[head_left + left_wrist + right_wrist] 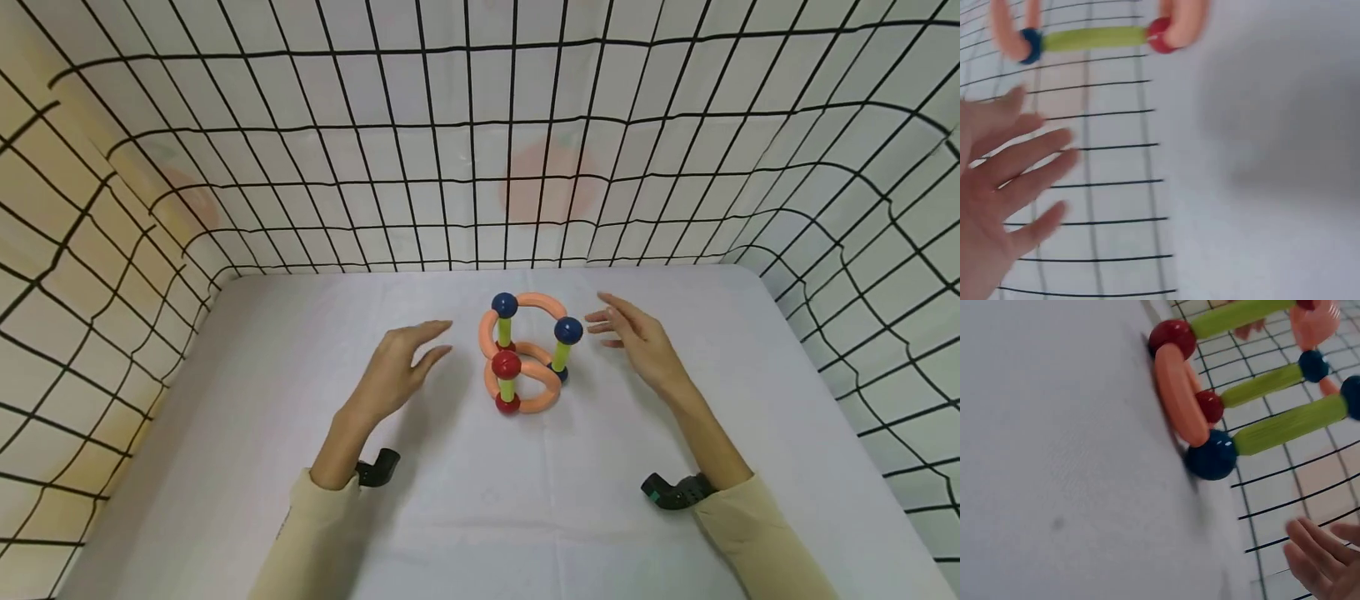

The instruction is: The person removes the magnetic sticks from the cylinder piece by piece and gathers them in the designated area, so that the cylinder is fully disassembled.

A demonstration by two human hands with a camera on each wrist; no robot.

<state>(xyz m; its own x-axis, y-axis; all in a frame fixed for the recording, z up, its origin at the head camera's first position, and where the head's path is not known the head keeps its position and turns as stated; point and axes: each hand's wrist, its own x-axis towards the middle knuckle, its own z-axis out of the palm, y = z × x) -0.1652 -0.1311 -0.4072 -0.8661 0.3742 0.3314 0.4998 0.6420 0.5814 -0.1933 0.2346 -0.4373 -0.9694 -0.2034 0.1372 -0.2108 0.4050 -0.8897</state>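
Observation:
A toy frame of balls and rods stands upright on the white cloth, built in two levels. Orange curved rods (542,301) link balls at the top and at the base, and green straight rods (505,332) rise between them. A red ball (506,364) tops the nearest post; a dark blue ball (568,331) caps the right one. To the left of the frame, apart from it, is my left hand (392,373), thumb and fingers spread. My right hand (637,340) hovers just right of it with loosely extended fingers. Neither hand holds anything.
The table under the white cloth (480,517) is bordered at the back and sides by a black wire grid (472,125). Dark wrist cameras (378,468) sit below both hands, beside beige sleeves (757,533).

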